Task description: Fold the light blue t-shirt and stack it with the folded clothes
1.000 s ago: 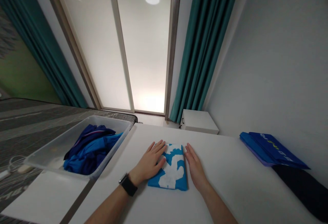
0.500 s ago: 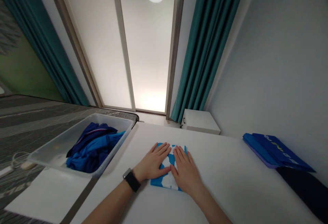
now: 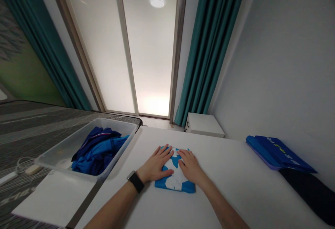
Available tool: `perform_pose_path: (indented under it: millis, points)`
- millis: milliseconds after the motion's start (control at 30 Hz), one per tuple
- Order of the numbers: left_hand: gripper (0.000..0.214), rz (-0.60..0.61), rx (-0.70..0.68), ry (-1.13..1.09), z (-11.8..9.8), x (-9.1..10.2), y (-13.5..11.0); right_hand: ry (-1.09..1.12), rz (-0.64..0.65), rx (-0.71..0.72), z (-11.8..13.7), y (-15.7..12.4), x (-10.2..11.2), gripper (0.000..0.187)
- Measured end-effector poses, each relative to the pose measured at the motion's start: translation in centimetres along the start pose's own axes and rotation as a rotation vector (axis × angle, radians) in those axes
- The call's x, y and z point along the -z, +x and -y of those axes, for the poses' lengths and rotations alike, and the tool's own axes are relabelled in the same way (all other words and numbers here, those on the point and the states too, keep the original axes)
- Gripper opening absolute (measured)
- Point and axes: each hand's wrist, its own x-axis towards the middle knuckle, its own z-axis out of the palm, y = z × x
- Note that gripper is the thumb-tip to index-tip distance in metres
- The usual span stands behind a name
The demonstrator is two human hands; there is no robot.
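On white surface [image 3: 235, 187], head view: folded blue-and-white cloth [image 3: 175, 182] lying flat, centre, just ahead of the body. Left hand [image 3: 156, 164] palm-down on cloth's left half, fingers [image 3: 163, 151] spread flat, gripping nothing. Black watch [image 3: 136, 181] on left wrist. Right hand [image 3: 190, 166] palm-down on cloth's right half, fingers extended and slightly apart, also gripping nothing, just pressing. Hands near each other over cloth's middle, not clearly touching.

Change vs one second back: right hand then off the cloth, resting on surface beside its right edge; now on top. Half a second back both hands already on cloth, set close together; now a bit more of the near blue edge showing below the palms, hands slightly further up and apart. Reads as smoothing or pressing a finished fold flat; cloth position on surface about the same, no lift.

Surroundings, same view: clear plastic bin [image 3: 65, 148] to the left, off the surface edge, holding crumpled blue garments [image 3: 98, 148]. Flat stack of folded blue items [image 3: 277, 153] at far right by the wall, dark fabric [image 3: 311, 190] just nearer than that stack. White cabinet [image 3: 204, 129] beyond the far edge. Teal curtains [image 3: 209, 47] either side of a frosted sliding door [image 3: 146, 54]. Cable and small white device [image 3: 28, 169] at far left on the patterned bed.
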Motion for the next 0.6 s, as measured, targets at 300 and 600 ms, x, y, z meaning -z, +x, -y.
perform_pose_path:
  millis: [300, 600]
  points:
    - [0.043, -0.463, 0.45, -0.265, 2.7, 0.0, -1.0, -0.004, 0.027, -0.223, -3.1, 4.0, 1.4, 0.045]
    - [0.059, -0.289, 0.711, -0.691, 1.1, 1.2, 0.1, 0.176, 0.098, -0.299, -4.3, 2.3, 0.4, 0.05]
